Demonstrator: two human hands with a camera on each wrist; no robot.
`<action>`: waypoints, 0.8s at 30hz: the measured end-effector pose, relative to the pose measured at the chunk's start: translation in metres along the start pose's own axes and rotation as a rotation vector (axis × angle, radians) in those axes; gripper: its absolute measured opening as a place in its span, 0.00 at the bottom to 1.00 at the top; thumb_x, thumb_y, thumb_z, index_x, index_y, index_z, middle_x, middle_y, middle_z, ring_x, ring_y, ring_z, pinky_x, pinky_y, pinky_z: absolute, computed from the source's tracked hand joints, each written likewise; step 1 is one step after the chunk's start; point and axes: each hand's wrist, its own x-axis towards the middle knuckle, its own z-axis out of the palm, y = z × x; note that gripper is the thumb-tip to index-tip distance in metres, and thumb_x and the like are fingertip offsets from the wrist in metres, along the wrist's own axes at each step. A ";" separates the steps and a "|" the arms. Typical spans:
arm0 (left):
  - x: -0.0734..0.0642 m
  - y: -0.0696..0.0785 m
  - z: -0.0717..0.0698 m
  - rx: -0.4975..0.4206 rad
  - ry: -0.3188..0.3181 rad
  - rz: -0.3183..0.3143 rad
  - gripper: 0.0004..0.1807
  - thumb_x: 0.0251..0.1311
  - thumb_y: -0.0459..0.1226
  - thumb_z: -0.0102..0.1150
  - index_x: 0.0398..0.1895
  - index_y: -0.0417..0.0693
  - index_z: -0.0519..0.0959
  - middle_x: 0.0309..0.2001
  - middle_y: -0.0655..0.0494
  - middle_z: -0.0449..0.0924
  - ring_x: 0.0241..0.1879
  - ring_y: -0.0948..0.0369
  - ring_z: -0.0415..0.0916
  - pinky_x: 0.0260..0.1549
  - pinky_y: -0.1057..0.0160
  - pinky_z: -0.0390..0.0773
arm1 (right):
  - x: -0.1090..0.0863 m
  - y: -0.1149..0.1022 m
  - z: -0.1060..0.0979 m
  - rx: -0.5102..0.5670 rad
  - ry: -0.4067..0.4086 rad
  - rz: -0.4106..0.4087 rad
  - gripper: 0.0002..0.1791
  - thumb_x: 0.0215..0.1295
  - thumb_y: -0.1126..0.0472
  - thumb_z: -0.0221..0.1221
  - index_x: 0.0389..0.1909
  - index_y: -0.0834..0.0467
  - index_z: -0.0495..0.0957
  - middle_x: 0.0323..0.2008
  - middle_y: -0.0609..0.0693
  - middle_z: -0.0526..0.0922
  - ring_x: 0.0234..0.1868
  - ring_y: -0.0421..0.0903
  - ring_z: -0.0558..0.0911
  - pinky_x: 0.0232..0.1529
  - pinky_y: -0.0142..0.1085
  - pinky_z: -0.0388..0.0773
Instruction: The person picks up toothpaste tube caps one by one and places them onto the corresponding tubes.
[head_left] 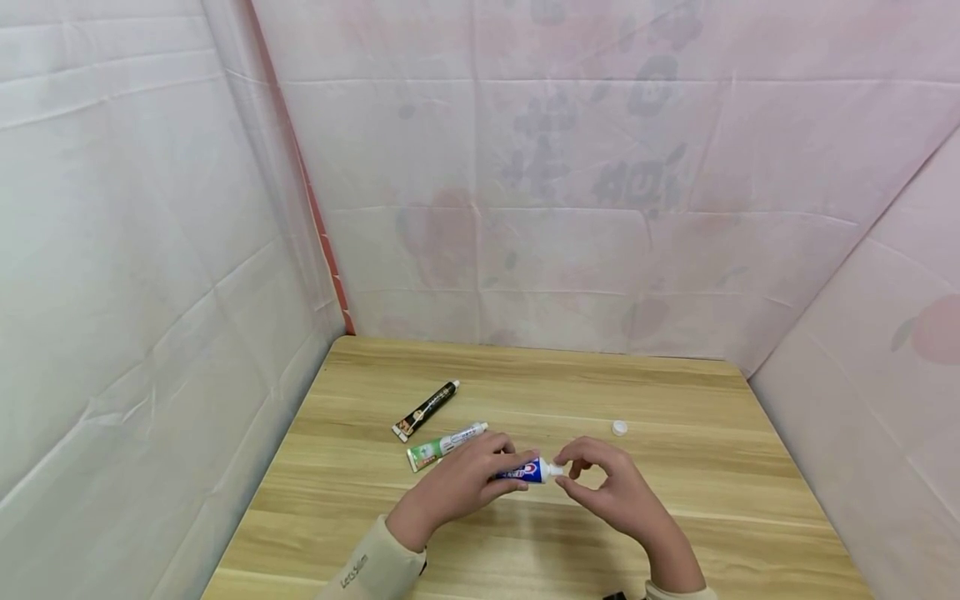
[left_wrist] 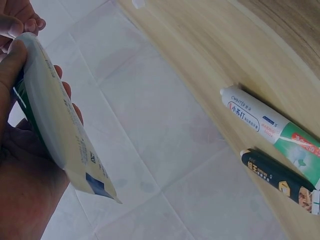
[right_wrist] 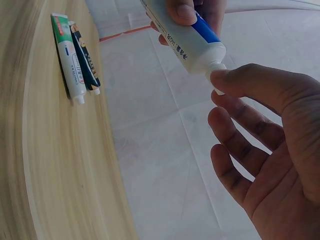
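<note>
A blue and white toothpaste tube (head_left: 534,472) is held above the table, its narrow white tip turned to the right. My left hand (head_left: 471,477) grips the tube's body from behind, thumb on one side and fingers on the other. At the tip, the thumb and index finger of my right hand (head_left: 611,487) pinch the small white end; the right wrist view shows the other fingers of that hand (right_wrist: 270,135) loosely bent. Whether the pinched end is bare nozzle or a small cover, I cannot tell. A round white cap (head_left: 618,427) lies on the table beyond my right hand.
On the wooden table (head_left: 720,467), a green and white toothpaste tube (head_left: 446,446) lies just beyond my left hand. A black toothpaste tube (head_left: 426,412) lies farther back. Pale sheets (head_left: 555,250) hang along the back and both sides.
</note>
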 end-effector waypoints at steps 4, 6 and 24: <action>0.000 0.000 0.000 -0.005 0.006 0.003 0.26 0.77 0.53 0.57 0.75 0.64 0.76 0.47 0.65 0.82 0.41 0.72 0.70 0.42 0.74 0.73 | 0.000 0.000 0.001 0.009 -0.010 0.026 0.15 0.65 0.66 0.73 0.47 0.46 0.85 0.44 0.42 0.88 0.35 0.38 0.82 0.43 0.34 0.80; 0.000 0.000 0.000 -0.007 0.007 0.003 0.26 0.77 0.53 0.57 0.75 0.64 0.76 0.47 0.65 0.82 0.41 0.72 0.70 0.42 0.74 0.72 | -0.001 0.000 0.001 0.010 -0.014 0.039 0.13 0.66 0.66 0.72 0.46 0.45 0.86 0.44 0.41 0.88 0.35 0.38 0.82 0.43 0.34 0.80; -0.001 0.000 0.002 0.022 0.020 0.017 0.27 0.76 0.53 0.58 0.75 0.63 0.76 0.48 0.66 0.82 0.43 0.71 0.71 0.44 0.73 0.74 | -0.002 0.006 0.004 0.026 -0.035 0.158 0.09 0.75 0.62 0.66 0.42 0.42 0.87 0.40 0.37 0.87 0.38 0.37 0.82 0.42 0.35 0.81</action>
